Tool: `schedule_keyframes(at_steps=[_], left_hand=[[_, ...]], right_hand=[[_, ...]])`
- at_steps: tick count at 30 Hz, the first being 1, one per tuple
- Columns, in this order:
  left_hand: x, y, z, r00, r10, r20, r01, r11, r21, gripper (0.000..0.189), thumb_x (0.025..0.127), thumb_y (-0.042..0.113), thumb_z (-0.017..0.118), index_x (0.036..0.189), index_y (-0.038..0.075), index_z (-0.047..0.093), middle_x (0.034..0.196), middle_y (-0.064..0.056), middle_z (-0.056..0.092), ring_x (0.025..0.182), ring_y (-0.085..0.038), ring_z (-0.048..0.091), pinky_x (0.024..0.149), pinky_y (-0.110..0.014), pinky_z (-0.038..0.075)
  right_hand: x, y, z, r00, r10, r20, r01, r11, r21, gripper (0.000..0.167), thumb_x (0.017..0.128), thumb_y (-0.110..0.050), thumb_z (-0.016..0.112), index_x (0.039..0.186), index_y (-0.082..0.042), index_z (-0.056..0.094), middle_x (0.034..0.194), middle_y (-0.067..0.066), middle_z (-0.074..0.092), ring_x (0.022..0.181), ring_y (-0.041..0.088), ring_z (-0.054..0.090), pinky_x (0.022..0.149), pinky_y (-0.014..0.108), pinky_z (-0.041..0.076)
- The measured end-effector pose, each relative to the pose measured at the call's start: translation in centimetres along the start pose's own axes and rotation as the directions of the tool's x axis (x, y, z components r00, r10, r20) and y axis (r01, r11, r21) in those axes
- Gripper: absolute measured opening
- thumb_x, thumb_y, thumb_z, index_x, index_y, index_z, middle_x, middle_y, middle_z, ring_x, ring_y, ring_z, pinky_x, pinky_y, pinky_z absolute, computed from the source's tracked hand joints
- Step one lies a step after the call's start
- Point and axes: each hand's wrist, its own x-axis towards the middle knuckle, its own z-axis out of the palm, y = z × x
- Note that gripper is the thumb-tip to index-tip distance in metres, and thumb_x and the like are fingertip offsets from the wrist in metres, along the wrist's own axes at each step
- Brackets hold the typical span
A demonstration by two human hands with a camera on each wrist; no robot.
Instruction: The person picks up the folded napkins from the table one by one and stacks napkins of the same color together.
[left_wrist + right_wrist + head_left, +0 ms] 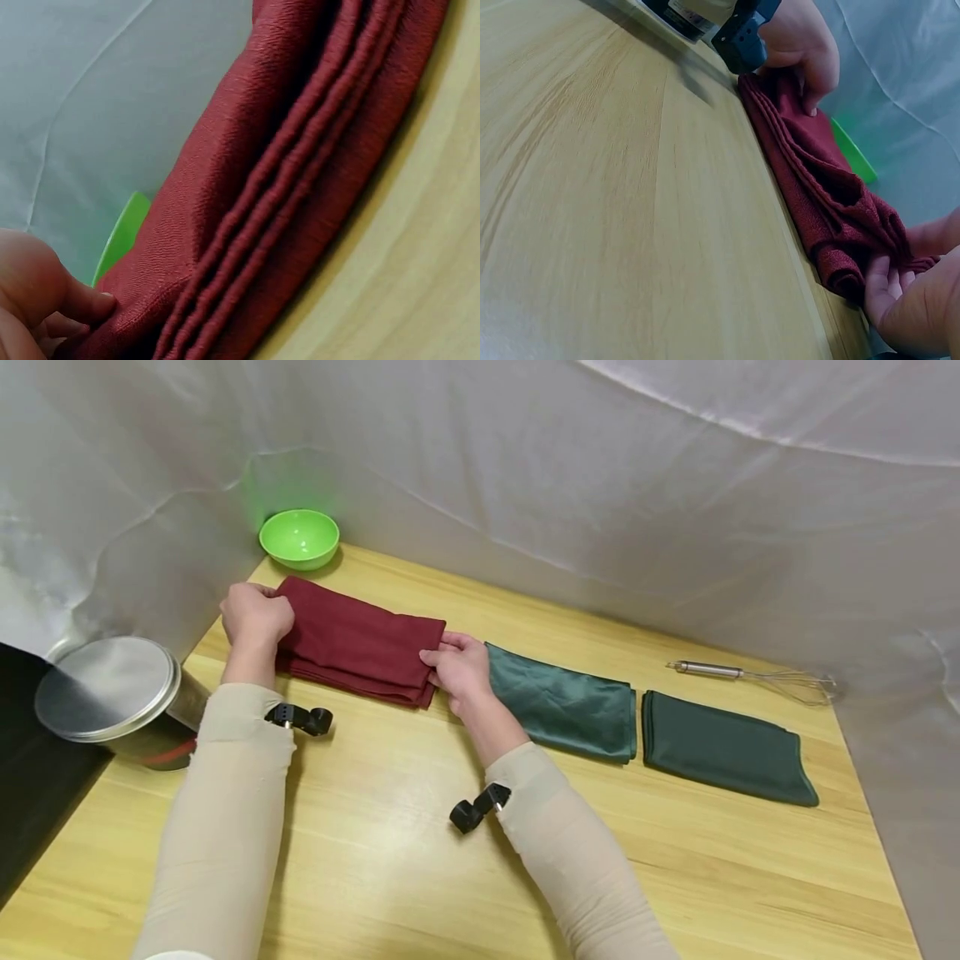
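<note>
A dark red cloth [352, 639], folded into a layered rectangle, lies on the wooden table between both hands. My left hand [257, 617] pinches its left end; in the left wrist view the thumb and fingers [90, 304] grip a corner above the stacked folds. At the opposite end my right hand [459, 668] holds the edge, thumb on top and fingers behind it. In the right wrist view the layers of the red cloth [817, 195] show along the near side. Just right of the right hand lies a folded shiny green cloth [562, 702].
A darker green folded cloth [727, 747] lies farther right, with a whisk [750, 675] behind it. The green bowl [300, 539] stands in the back left corner. A lidded canister [112, 693] is beside the left arm. Grey fabric walls [525, 485] border the table [390, 827].
</note>
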Motion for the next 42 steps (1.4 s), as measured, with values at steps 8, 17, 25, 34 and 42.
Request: schedule_keyframes(at_steps=[8,17,25,34,42], left_hand=[[0.4,-0.5,0.9,0.999,-0.018,-0.036,0.016,0.999,-0.041,0.047,0.092,0.019,0.044,0.131,0.003,0.064,0.133,-0.02,0.056,0.129,-0.044,0.041,0.106,-0.049,0.033],[0.1,-1.1,1.0,0.989,-0.056,-0.139,0.05,0.998,-0.046,0.042,0.09,0.022,0.048,0.122,0.004,0.069,0.127,-0.019,0.06,0.124,-0.044,0.047,0.102,-0.053,0.037],[-0.2,-1.5,1.5,0.992,-0.061,-0.108,0.053,0.996,-0.078,0.047,0.095,0.021,0.045,0.135,0.005,0.063,0.135,-0.017,0.057,0.127,-0.04,0.046,0.105,-0.049,0.035],[-0.4,-2.1,1.4,0.991,-0.069,-0.114,0.061,0.996,-0.072,0.052,0.098,0.032,0.047,0.142,0.005,0.054,0.14,-0.017,0.053,0.129,-0.04,0.045,0.106,-0.051,0.033],[-0.6,-2.1,1.0,0.986,-0.087,-0.146,0.077,0.995,-0.067,0.054,0.097,0.035,0.046,0.144,0.007,0.053,0.141,-0.018,0.052,0.131,-0.04,0.043,0.107,-0.052,0.031]], right_hand=[[0.0,0.0,0.1,1.0,-0.003,-0.019,0.002,1.0,-0.019,0.04,0.091,-0.003,0.073,0.129,-0.003,0.059,0.109,0.008,0.067,0.093,0.021,0.068,0.076,0.035,0.057],[0.0,-0.3,0.5,0.999,-0.031,-0.03,0.027,0.991,-0.129,0.049,0.09,-0.003,0.074,0.135,-0.004,0.056,0.119,0.008,0.062,0.102,0.02,0.065,0.081,0.032,0.055],[0.1,0.0,0.6,0.986,-0.154,-0.056,0.119,0.908,-0.401,0.055,0.09,-0.009,0.075,0.141,-0.008,0.054,0.118,0.007,0.062,0.108,0.021,0.06,0.085,0.031,0.053],[-0.2,-0.1,1.0,0.985,-0.161,-0.057,0.117,0.88,-0.461,0.056,0.092,-0.012,0.073,0.144,-0.01,0.052,0.125,0.005,0.06,0.115,0.021,0.056,0.09,0.03,0.05],[-0.8,-0.4,1.0,0.991,-0.126,-0.052,0.092,0.898,-0.429,0.06,0.093,-0.015,0.072,0.148,-0.012,0.048,0.13,0.005,0.058,0.121,0.02,0.054,0.094,0.03,0.048]])
